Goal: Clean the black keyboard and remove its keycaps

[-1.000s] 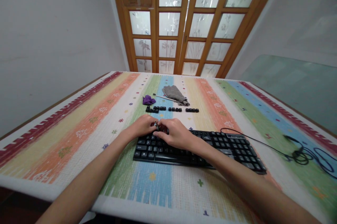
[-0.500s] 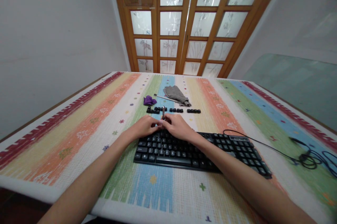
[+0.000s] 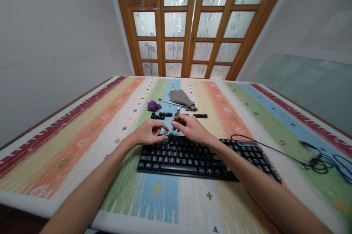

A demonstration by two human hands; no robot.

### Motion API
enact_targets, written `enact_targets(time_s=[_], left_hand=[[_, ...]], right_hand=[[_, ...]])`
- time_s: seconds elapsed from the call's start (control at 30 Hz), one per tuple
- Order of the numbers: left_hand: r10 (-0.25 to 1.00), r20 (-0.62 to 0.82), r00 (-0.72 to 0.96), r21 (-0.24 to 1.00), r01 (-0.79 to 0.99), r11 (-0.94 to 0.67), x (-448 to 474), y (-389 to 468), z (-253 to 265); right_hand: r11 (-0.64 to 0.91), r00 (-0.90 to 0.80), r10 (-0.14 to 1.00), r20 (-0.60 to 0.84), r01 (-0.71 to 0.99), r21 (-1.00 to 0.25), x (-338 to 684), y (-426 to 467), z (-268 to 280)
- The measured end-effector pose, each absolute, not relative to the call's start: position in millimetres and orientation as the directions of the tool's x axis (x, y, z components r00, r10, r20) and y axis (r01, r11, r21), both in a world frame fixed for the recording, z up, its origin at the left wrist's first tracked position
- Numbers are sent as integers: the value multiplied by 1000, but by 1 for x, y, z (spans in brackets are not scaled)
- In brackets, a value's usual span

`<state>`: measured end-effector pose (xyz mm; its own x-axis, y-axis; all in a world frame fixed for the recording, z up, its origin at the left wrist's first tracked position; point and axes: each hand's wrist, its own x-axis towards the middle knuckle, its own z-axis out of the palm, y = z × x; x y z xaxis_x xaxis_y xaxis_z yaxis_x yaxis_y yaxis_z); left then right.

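Note:
A black keyboard (image 3: 176, 160) lies on the striped tablecloth beneath both my hands. My right hand (image 3: 189, 127) is closed around a slim, shiny keycap puller (image 3: 177, 114), tilted with its thin wire end down at the keyboard's back row. Beside that end, my left hand (image 3: 148, 132) is at the back left edge of the keyboard, thumb and fingers apart with nothing visible between them. Loose black keycaps (image 3: 161, 115) lie in a row just behind the hands, and a further group of keycaps (image 3: 200, 115) sits to the right. My right hand hides part of this row.
Behind the keycaps lie a crumpled purple cloth (image 3: 154, 106), a thin brush-like stick (image 3: 169, 102) and a grey cloth (image 3: 182, 99). A coiled black cable (image 3: 319, 164) is at the right. A wood-framed glass door (image 3: 189, 40) stands beyond the table.
My hands have moved apart from each other. The right hand has tilted and lifted the keycap puller, showing its wire end. My left thumb and fingers have spread.

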<state>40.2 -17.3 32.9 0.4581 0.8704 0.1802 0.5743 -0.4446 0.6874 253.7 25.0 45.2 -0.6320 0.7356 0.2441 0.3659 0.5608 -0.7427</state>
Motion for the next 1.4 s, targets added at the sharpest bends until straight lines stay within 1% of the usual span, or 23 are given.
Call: enact_targets(time_s=[0.23,0.47,0.6,0.8,0.93,1.03,1.23,1.4], left_hand=[[882,184,433,681,591,-432,50,-17,30],[879,117,462,741,549,-387,49,-18,30],[883,100,460,774,522,-359,47,-19,32],[901,102,422,833,459,-309,49,-20,36],[910,101,402,874,401,-274,48,-20,36],[915,119,385,895,358,-266,47,-19,36],[935,177,308,908,316,-276,42,-17,32],[947,224,232,906,310,-290,37,-14,28]], right_hand=[[654,-628,700,340,373,-658,257,17,52],[646,-653,699,292,401,-649,259,18,52],[608,-668,700,253,370,-702,260,18,55],[559,-652,713,259,306,-771,260,20,57],[472,-653,717,243,199,-859,260,23,54],[413,-665,710,233,125,-902,260,25,52],[365,-635,724,268,24,-931,259,25,51],[366,-600,745,291,3,-931,259,27,48]])
